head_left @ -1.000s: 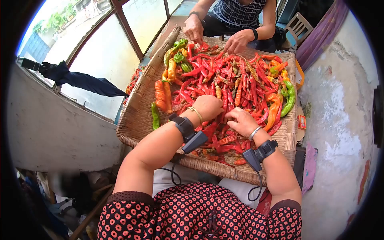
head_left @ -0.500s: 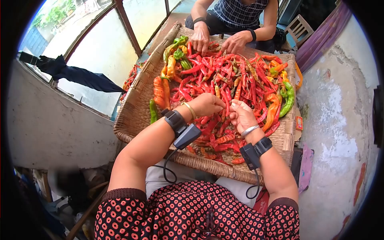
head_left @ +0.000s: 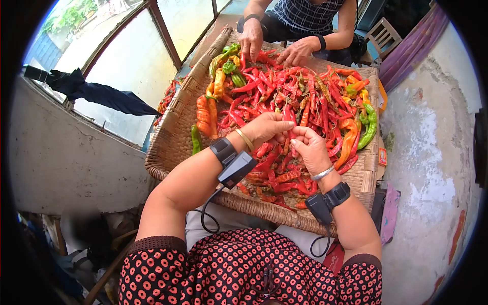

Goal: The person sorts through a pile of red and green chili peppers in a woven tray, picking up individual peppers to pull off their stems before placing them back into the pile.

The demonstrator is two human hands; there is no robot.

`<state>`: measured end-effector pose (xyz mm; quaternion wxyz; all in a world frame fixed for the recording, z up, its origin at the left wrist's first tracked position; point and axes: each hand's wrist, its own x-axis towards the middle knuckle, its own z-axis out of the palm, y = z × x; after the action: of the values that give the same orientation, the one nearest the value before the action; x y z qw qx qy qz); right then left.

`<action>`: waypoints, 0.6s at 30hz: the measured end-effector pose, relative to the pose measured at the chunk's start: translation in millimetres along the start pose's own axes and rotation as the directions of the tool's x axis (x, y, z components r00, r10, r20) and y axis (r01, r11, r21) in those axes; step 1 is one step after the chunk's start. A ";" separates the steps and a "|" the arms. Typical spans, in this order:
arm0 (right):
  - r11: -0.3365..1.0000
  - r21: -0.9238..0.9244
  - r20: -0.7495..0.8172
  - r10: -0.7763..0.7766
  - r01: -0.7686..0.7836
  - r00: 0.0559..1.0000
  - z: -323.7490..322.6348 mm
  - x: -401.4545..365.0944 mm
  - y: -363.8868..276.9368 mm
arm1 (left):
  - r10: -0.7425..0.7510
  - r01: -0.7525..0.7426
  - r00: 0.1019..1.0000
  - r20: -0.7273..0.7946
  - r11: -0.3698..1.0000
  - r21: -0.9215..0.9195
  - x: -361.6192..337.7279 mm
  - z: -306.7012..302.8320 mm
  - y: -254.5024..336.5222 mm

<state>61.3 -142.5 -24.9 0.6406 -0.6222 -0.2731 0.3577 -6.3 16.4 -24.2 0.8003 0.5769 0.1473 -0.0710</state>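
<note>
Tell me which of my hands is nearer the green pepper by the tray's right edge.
Right. Your right hand is to the left of the green pepper; your left hand is farther left.

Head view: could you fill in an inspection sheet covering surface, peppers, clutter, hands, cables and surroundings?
Surface: woven tray, bare weave showing along its left side.
Peppers: red peppers heaped mid-tray; orange pepper toward the left edge, green pepper toward the right.
Clutter: folded umbrella by the window; small red box beside the tray.
Hands: left hand and right hand close together over the heap, fingers bent; grip unclear.
Cables: black cable loops below the left wrist device; another below the right.
Surroundings: co-worker's hands at the far end; worn wall at right.
</note>
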 end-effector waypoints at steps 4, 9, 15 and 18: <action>0.995 -0.035 -0.035 0.097 -0.098 0.995 -1.7 0.9 -4.7 | 0.185 -0.238 0.936 -0.300 0.960 -0.151 0.7 -21.1 21.3; 0.941 -0.337 -0.112 -0.011 -0.028 0.994 -17.4 10.0 10.5 | 0.233 -0.342 0.806 -0.545 0.934 -0.107 1.6 -57.3 29.3; 0.863 -0.505 -0.056 -0.044 0.010 0.997 -22.1 10.6 17.7 | 0.584 -0.043 0.799 0.143 -0.183 0.982 4.9 -63.4 -5.4; 0.804 -0.594 -0.034 -0.069 0.035 0.997 -22.6 8.8 20.1 | 0.528 0.095 0.849 0.030 -0.209 0.973 0.7 -62.3 -6.7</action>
<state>82.1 -149.7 -47.4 0.4312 -0.7926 -0.3707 0.2202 -17.1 73.1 -48.6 0.0218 0.9892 0.0938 0.1109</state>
